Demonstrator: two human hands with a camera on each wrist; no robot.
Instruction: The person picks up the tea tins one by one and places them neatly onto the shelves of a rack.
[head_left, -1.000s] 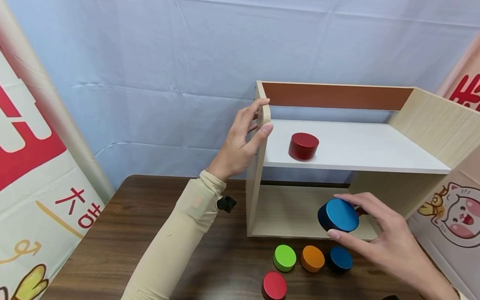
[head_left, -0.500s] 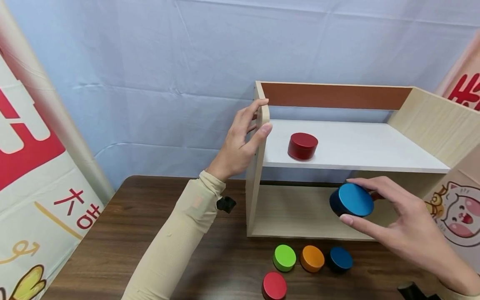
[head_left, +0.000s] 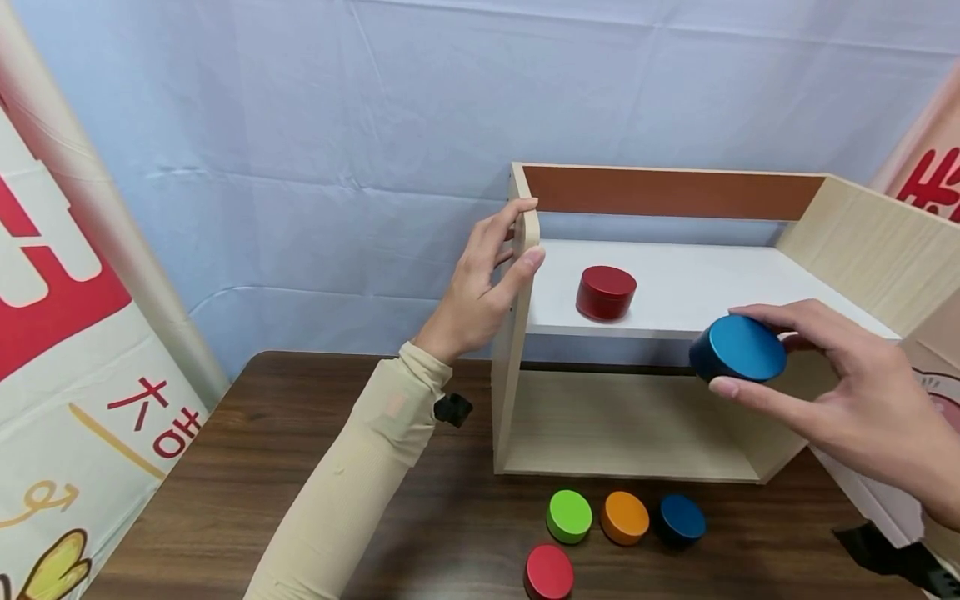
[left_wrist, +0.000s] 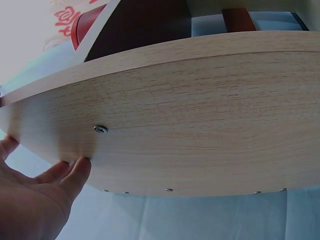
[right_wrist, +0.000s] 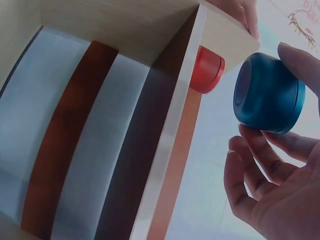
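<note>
My right hand (head_left: 847, 392) pinches a blue round tin (head_left: 738, 348) (right_wrist: 269, 93) in the air, just in front of the white upper shelf's (head_left: 720, 292) front edge. A dark red tin (head_left: 606, 292) (right_wrist: 207, 69) stands on that shelf toward its left. My left hand (head_left: 480, 283) grips the top front corner of the wooden shelf unit's left side panel (head_left: 517, 333) (left_wrist: 190, 115), thumb on the inside and fingers on the outside.
On the brown table (head_left: 300, 467) in front of the unit lie green (head_left: 569, 516), orange (head_left: 624, 517), dark blue (head_left: 681, 519) and red (head_left: 549, 572) tins. The lower compartment (head_left: 615, 425) holds nothing. Banners stand at the left (head_left: 67, 333) and right (head_left: 930, 183).
My right hand has lifted the blue tin up and to the right, from in front of the lower compartment to the level of the upper shelf. The left hand has not moved.
</note>
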